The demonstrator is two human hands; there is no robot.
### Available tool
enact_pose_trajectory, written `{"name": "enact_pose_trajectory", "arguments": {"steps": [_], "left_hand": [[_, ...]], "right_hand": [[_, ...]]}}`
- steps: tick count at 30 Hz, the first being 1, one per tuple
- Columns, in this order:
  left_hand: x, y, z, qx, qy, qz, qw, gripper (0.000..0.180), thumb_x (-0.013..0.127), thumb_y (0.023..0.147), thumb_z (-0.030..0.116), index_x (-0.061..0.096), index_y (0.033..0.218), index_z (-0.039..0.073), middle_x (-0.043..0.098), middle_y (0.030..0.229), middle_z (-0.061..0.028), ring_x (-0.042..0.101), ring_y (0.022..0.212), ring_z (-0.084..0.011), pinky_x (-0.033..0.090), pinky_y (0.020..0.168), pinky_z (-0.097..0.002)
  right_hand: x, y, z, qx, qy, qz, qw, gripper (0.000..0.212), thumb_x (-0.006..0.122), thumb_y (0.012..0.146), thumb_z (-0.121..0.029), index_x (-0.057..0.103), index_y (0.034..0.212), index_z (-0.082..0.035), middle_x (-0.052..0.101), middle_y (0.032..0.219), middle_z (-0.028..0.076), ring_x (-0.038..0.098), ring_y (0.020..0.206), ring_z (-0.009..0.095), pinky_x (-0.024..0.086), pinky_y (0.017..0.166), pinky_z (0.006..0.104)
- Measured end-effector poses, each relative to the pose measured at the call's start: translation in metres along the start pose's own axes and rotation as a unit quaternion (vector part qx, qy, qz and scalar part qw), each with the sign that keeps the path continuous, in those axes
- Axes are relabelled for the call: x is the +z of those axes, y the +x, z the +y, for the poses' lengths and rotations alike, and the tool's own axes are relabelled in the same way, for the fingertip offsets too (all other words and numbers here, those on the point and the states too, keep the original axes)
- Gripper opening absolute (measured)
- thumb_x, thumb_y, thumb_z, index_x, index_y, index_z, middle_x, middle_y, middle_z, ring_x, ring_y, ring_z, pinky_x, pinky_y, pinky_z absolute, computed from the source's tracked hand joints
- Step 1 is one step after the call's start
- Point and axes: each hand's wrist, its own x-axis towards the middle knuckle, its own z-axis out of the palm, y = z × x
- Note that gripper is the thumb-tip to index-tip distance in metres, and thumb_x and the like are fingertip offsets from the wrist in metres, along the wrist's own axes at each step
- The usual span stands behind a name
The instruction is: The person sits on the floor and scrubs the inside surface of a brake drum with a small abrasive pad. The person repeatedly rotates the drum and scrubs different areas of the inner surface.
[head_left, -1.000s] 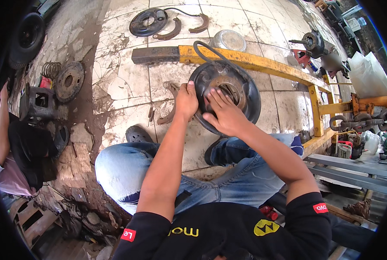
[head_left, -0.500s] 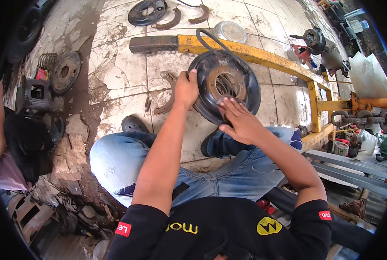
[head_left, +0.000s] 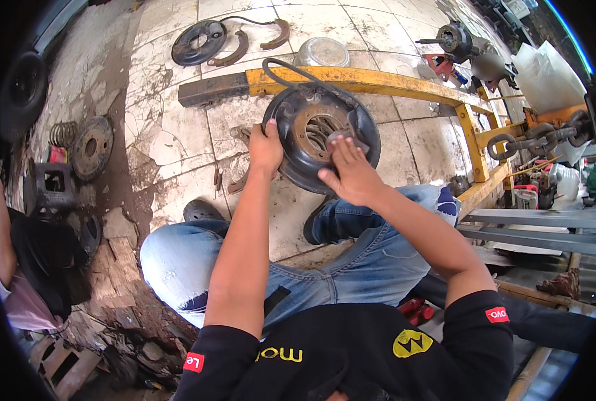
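Observation:
A round black brake backing plate (head_left: pixel 366 127) with a rusty inner ring is tilted up over the floor in front of me. My left hand (head_left: pixel 266 148) is closed on its left rim, thumb on the face. The fingers of my right hand (head_left: pixel 352 175) lie fairly straight, pressing a small grey-brown sheet of sandpaper (head_left: pixel 360 142) against the ring's lower right side. From the plate's top loops a black cable (head_left: pixel 269 65). Beside my left hand, a curved brake shoe (head_left: pixel 239 182) lies partly hidden on the tiles.
Beyond the plate runs a yellow steel frame (head_left: pixel 358 78), with a round metal bowl (head_left: pixel 322 52) behind it. Another backing plate (head_left: pixel 185 50) and two brake shoes (head_left: pixel 234 50) lie farther off. A heavy chain (head_left: pixel 541 140) hangs at right. Another person's arm (head_left: pixel 4 247) shows at left.
My right hand has slid the sandpaper rightward around the ring. My left hand keeps its hold on the rim. The whole view has shifted, so floor items appear farther left.

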Motion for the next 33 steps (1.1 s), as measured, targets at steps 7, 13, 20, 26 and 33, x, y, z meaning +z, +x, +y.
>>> {"name": "enact_pose_trajectory", "arguments": {"steps": [7,13,20,26,33], "left_hand": [[-0.002,-0.006,0.005,0.007,0.014,0.002,1.000,0.051,0.046,0.102,0.037,0.052,0.122,-0.009,0.063,0.108,-0.0239,0.061,0.094,-0.0288,0.048,0.082,-0.0398],[-0.002,-0.006,0.007,-0.022,0.018,0.006,1.000,0.049,0.047,0.101,0.037,0.053,0.119,-0.009,0.061,0.112,-0.0280,0.060,0.102,-0.0372,0.045,0.089,-0.0416],[0.000,-0.007,0.002,0.014,0.000,0.030,0.999,0.045,0.047,0.101,0.036,0.054,0.114,-0.007,0.063,0.107,-0.0261,0.062,0.097,-0.0362,0.047,0.086,-0.0415],[-0.002,-0.005,-0.004,0.024,-0.032,0.009,0.999,0.045,0.047,0.102,0.035,0.054,0.112,-0.008,0.064,0.102,-0.0252,0.061,0.090,-0.0309,0.048,0.083,-0.0408],[-0.002,-0.012,0.008,0.022,-0.038,0.000,0.999,0.043,0.046,0.103,0.033,0.055,0.110,-0.009,0.063,0.102,-0.0257,0.060,0.091,-0.0305,0.047,0.082,-0.0402]], "right_hand": [[-0.015,0.015,0.010,-0.014,-0.031,-0.012,0.999,0.086,0.026,0.097,-0.064,0.022,0.149,0.005,0.019,0.157,0.025,0.017,0.146,0.040,0.019,0.118,0.0500],[-0.011,0.038,0.014,0.033,0.008,-0.003,0.999,0.091,0.021,0.095,-0.068,0.020,0.150,0.005,0.015,0.158,0.026,0.013,0.148,0.037,0.014,0.120,0.0471],[-0.012,0.069,0.013,0.034,0.022,0.039,0.998,0.084,0.019,0.098,-0.064,0.022,0.151,0.002,0.016,0.159,0.022,0.012,0.148,0.035,0.014,0.119,0.0467],[-0.012,0.087,-0.010,0.052,0.034,0.064,0.996,0.082,0.022,0.098,-0.063,0.023,0.151,-0.001,0.018,0.159,0.018,0.013,0.149,0.031,0.012,0.120,0.0462],[-0.007,0.079,-0.018,-0.075,0.015,0.059,0.995,0.077,0.029,0.099,-0.060,0.029,0.150,-0.002,0.023,0.158,0.017,0.018,0.147,0.033,0.016,0.119,0.0486]]}}
